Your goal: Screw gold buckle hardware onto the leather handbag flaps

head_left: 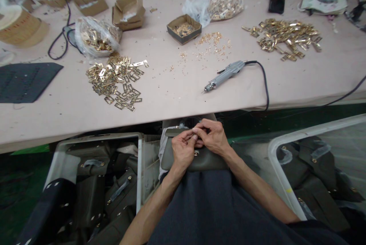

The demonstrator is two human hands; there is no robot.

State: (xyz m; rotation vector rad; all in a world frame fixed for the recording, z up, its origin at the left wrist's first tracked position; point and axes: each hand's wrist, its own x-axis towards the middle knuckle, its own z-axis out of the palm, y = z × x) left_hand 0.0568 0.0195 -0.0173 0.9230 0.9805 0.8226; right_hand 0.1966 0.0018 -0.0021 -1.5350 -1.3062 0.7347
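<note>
An olive-green bag (207, 164) rests on my lap, with a small gold metal fitting (196, 153) on its front. My left hand (183, 149) and my right hand (213, 136) meet over the upper part of this bag. Both are closed in a pinch, thumbs and fingertips together. Whatever lies between the fingertips is too small and too covered to name. On the table beyond, a grey electric screwdriver (224, 77) lies with its tip toward the left.
Gold metal plates are heaped at the left (117, 81) and right (288, 35) of the table. Tiny gold parts (211, 39) are scattered near a small box (184, 29). Plastic crates of bags stand at the left (140, 172) and right (274, 153). A black cord (264, 81) hangs near the table edge.
</note>
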